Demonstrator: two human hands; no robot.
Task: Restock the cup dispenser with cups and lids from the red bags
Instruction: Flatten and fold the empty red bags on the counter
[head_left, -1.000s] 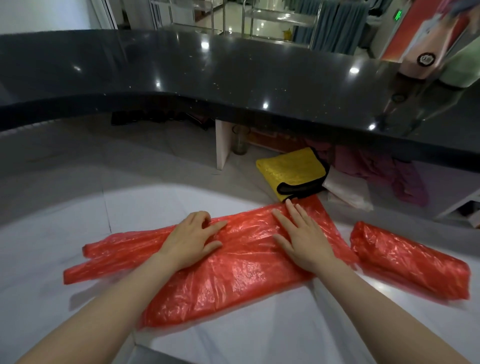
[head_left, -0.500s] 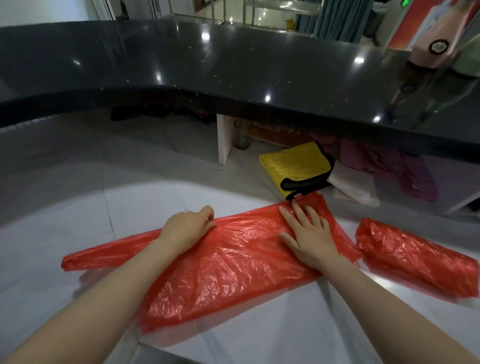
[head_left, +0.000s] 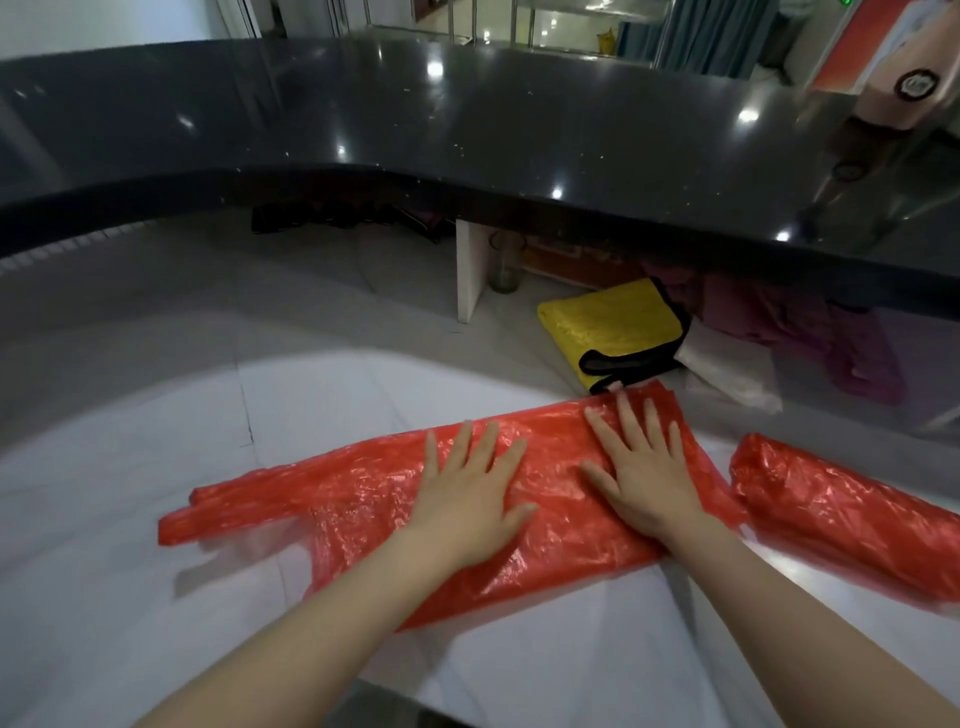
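Both hands lie flat, fingers straight and spread, palms down on a flattened red bag (head_left: 395, 499). The left hand (head_left: 467, 493) presses its middle; the right hand (head_left: 641, 470) presses nearer its right end. Neither grips anything.

The bag looks empty and smoothed out, its handles trailing toward the left. A second red bag (head_left: 841, 525), rolled into a bundle, sits just beside it on the right, near the counter's right edge; whether it holds anything cannot be told. No cups, lids or dispenser are in view.

The step in hand looks like flattening or folding the emptied bag. To do it well, sweep air out toward the open handle end, keep one palm anchoring while the other smooths, and fold along the length; the thin film slides easily on a slick top.

The counter (head_left: 156, 623) is pale, smooth stone with faint seams. Behind it rises a curved, glossy black ledge (head_left: 467, 130) reflecting ceiling lights. In the recess beneath lie a yellow cloth (head_left: 613, 322) with black trim, a glass jar (head_left: 505, 262) and some dark purple fabric (head_left: 831, 332).
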